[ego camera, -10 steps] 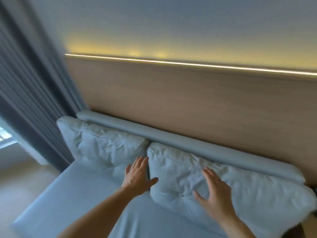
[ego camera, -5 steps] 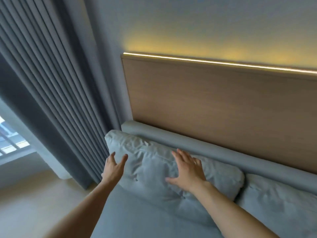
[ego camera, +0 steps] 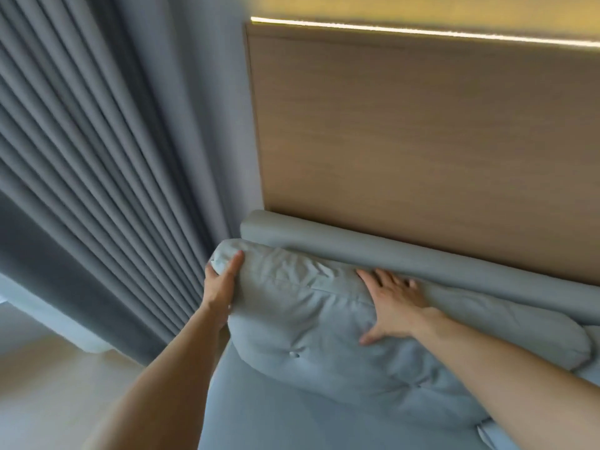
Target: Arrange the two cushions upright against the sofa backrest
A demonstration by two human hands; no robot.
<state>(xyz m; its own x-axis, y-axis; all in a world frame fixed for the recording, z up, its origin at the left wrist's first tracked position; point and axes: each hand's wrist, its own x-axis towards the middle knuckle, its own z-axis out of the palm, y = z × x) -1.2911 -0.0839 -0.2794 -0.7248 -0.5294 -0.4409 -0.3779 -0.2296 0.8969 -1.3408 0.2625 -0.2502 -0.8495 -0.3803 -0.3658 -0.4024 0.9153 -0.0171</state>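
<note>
Left cushion (ego camera: 311, 323) is leaning upright against the sofa backrest (ego camera: 406, 254), creasing like something soft and light. Left hand (ego camera: 220, 287) is cupping its outer corner, thumb on top; right hand (ego camera: 394, 303) is pressing flat, fingers spread. Corners and seams look like the best holds.

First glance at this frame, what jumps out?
Two bare arms reach in from the bottom: the left hand cups the left end of a pale blue cushion, and the right hand lies flat on its top edge. The cushion leans on the sofa backrest. Above is a wooden wall panel with a glowing light strip; grey curtains fill the left.
</note>
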